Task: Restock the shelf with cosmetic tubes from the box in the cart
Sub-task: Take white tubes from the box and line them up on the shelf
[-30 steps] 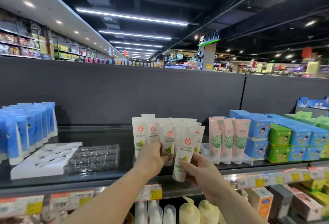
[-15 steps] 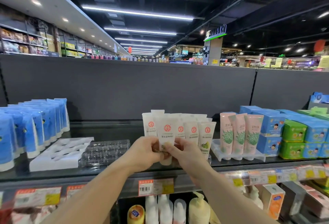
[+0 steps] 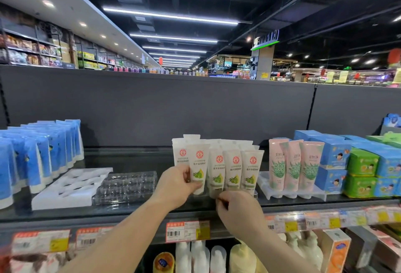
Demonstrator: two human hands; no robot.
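White cosmetic tubes (image 3: 235, 170) with a red round logo and green fruit print stand cap-down in rows on the dark glass shelf (image 3: 134, 159). My left hand (image 3: 175, 183) grips the front-left tube (image 3: 198, 164) near its lower half, thumb across the front. That tube stands upright at the left end of the front row. My right hand (image 3: 236, 212) sits just below the feet of the tubes at the shelf's front edge, fingers loosely curled, holding nothing I can see. The box and the cart are out of view.
Blue tubes (image 3: 43, 155) fill the shelf's left end. A white holder tray (image 3: 71, 188) and a clear plastic tray (image 3: 128, 185) lie left of my hands. Pink tubes (image 3: 295, 168) and blue and green boxes (image 3: 364, 166) stand to the right. Price labels (image 3: 186, 230) line the shelf edge.
The tube carried in my right hand has gone into the front row. My right hand let go and dropped to the shelf edge, while my left hand stays on the front-left tube.
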